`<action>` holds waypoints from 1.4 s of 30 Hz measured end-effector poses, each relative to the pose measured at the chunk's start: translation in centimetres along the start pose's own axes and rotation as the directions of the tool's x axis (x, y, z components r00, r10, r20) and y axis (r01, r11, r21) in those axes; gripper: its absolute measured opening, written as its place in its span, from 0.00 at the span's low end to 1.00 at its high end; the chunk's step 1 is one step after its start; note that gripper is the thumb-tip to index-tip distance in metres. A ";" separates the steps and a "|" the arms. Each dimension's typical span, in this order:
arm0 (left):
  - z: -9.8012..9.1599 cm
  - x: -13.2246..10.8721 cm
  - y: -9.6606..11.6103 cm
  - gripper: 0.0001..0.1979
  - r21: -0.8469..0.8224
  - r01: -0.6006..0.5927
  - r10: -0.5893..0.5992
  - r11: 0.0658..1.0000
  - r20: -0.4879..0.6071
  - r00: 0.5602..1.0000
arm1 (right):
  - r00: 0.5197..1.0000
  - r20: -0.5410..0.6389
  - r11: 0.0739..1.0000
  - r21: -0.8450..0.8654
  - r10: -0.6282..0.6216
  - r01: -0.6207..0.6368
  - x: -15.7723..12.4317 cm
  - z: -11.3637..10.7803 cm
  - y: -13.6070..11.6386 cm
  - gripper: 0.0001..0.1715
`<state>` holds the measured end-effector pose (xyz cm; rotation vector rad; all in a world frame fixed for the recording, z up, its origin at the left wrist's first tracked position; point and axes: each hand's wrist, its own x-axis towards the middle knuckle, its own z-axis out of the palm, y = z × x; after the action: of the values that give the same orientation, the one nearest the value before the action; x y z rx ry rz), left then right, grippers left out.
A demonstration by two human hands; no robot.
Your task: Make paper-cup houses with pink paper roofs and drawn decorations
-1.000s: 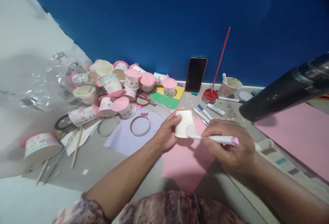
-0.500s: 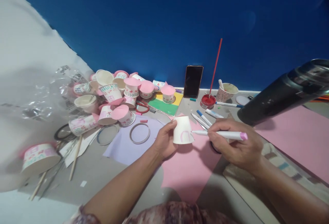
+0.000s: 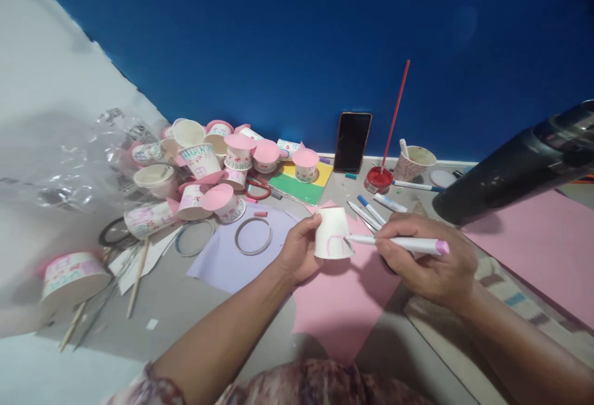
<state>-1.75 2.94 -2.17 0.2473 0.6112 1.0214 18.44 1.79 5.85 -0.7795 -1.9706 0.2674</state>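
A white paper cup (image 3: 331, 225), turned upside down, is gripped from the left by my left hand (image 3: 301, 250). A light pink arch outline shows low on its side. My right hand (image 3: 424, 256) holds a white marker (image 3: 413, 244) with a pink end, its tip at the cup's side by the arch's right edge. Beneath both hands lies a cut sheet of pink paper (image 3: 331, 312). Just behind my right hand are several markers (image 3: 369, 210) on the table.
Decorated paper cups with pink paper brims (image 3: 223, 200) pile up at left, beside clear plastic wrap (image 3: 69, 188). A phone (image 3: 352, 142) leans on the blue wall near a red pot (image 3: 378, 179) with a stick. A dark bottle (image 3: 510, 169) stands at right. Tape rings (image 3: 253, 236) lie on lilac paper.
The marker tip has moved slightly along the cup, and the pink arch now shows a longer right side. The whole view has shifted a little.
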 end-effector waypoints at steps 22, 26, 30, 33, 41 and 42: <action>-0.3 0.1 -0.2 0.24 0.009 -0.002 0.002 1.000 0.031 1.000 | 0.999 0.030 0.999 0.020 0.031 -0.031 0.0 -0.1 -0.1 0.09; -0.2 0.1 -0.1 0.24 -0.005 0.006 -0.006 1.000 0.055 0.998 | 0.997 0.057 0.998 0.034 0.050 -0.052 -0.2 -0.3 0.0 0.09; 0.0 0.0 -0.1 0.24 -0.013 0.009 -0.008 1.000 0.047 0.999 | 0.996 0.037 0.995 0.055 0.081 -0.083 -0.3 -0.3 0.1 0.09; 0.0 0.0 -0.1 0.23 -0.010 0.006 -0.005 1.000 0.033 0.999 | 0.996 0.043 0.996 0.039 0.084 -0.085 -0.2 -0.1 0.0 0.08; -0.3 0.2 -0.1 0.23 -0.003 0.006 -0.006 1.000 0.055 0.998 | 0.995 0.090 0.997 0.055 0.041 -0.046 0.0 -0.2 -0.2 0.12; -0.3 0.2 -0.1 0.23 -0.006 0.007 -0.006 1.000 0.053 0.999 | 0.994 0.102 0.997 0.067 0.040 -0.047 -0.1 -0.3 -0.3 0.12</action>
<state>-1.84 3.06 -2.56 0.2662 0.5601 1.0071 18.57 1.48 6.06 -0.7783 -2.0289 0.4058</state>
